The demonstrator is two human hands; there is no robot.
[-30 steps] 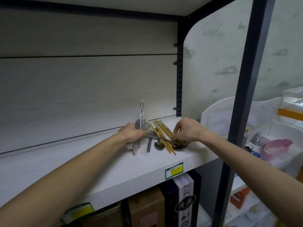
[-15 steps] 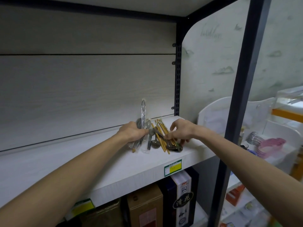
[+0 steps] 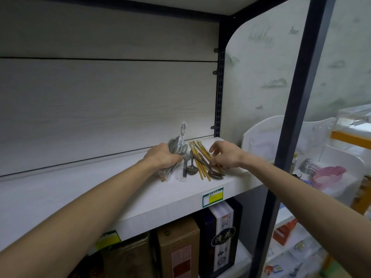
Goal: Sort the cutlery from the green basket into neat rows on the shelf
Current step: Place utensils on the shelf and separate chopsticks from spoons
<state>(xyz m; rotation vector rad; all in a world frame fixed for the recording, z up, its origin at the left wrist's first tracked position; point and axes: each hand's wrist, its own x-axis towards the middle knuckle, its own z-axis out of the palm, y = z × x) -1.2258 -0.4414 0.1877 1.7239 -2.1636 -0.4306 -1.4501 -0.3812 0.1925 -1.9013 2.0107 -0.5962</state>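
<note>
**Cutlery clustered at the shelf's right end**

Pale, wood-grained laminate shelf, matte and flat, with a green and yellow price tag stuck on its front edge. On it, near the dark perforated metal upright: slim, straight bamboo-coloured chopsticks fanned in a loose slanted bundle, perhaps eight, hard to count where overlapping. Beside them, dull grey metal spoons with rounded bowls, two lying between the hands and at least one more, dark and glossy, under the right fingers.

Left hand curled round a bunch of metal spoons in crinkled clear plastic wrap, one shiny handle sticking upward against the back panel, wrapped ends trailing onto the shelf.

Right hand half open, thumb and index finger raised and bent, lower fingers touching the chopstick bundle at its right side; no firm grip on anything visible.

Below the shelf: three upright cardboard boxes, one brown, one dark, one white with black calligraphy. Green basket out of view.
</note>
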